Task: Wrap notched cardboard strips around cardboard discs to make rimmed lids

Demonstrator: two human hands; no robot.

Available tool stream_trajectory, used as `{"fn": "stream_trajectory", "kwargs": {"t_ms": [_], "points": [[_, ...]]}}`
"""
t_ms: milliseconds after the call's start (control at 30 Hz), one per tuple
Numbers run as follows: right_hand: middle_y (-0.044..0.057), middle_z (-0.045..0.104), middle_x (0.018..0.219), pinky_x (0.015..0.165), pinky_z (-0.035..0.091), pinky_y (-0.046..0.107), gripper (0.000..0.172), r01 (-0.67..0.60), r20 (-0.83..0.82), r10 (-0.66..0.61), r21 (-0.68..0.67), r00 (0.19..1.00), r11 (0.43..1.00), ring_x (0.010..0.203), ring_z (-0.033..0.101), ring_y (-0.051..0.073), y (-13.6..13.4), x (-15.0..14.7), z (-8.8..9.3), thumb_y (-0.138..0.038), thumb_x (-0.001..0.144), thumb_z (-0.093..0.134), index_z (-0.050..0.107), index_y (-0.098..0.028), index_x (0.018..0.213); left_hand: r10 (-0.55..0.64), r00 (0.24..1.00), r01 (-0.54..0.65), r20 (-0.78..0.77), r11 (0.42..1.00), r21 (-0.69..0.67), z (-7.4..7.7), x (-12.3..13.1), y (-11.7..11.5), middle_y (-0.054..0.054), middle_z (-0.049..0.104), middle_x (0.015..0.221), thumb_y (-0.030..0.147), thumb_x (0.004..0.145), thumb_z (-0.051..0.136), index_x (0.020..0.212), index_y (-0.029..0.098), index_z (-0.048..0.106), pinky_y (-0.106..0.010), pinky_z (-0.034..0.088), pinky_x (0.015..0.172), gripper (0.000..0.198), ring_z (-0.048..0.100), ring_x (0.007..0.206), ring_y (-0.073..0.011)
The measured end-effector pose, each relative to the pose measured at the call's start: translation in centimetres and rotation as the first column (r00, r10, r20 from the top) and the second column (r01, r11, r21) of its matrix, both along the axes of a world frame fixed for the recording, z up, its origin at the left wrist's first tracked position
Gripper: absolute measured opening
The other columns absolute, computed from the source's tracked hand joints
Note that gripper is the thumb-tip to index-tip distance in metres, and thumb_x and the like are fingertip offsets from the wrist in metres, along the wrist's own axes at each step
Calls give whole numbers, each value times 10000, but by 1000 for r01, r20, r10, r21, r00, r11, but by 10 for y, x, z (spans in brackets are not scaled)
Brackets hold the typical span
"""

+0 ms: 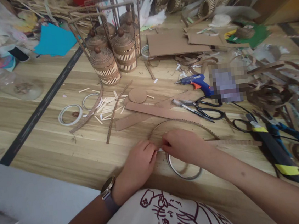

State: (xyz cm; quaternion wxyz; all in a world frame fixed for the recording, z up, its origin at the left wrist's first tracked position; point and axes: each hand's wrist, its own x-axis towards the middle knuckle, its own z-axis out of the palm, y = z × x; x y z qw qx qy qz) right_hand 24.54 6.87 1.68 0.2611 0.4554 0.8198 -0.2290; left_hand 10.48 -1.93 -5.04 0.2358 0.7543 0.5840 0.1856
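Observation:
My left hand [143,160] and my right hand [181,142] meet at the table's near side, both with fingers pinched. A thin white bit of tape shows between the fingertips. Under my right hand a roll of tape [187,177] lies tilted, its upper part hidden by the hand. A narrow corrugated cardboard strip [190,119] curves behind both hands, one end reaching my left fingers. Right of my right wrist lies a flat cardboard strip [238,142]. My fingers hide just how the strip and tape are gripped.
Ahead lie scissors [209,107], a blue glue gun [196,83], cardboard pieces [160,111], small sticks [110,105] and a tape roll [70,115]. Lidded stick-and-cardboard lanterns [104,66] stand behind. Pliers [282,130] and a black-yellow tool [273,149] are at right.

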Motion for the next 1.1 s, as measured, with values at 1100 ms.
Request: {"fn": "stream_trajectory", "kwargs": {"t_ms": [1100], "points": [[169, 759, 938, 670, 495, 316, 273, 4, 24, -5, 41, 1000, 999, 901, 713, 297, -2, -3, -1, -151, 889, 479, 749, -140, 921, -51, 998, 58, -30, 961, 272, 5, -11, -9, -93, 661, 875, 106, 964, 451, 887, 126, 670, -356, 530, 746, 234, 591, 815, -223]]}}
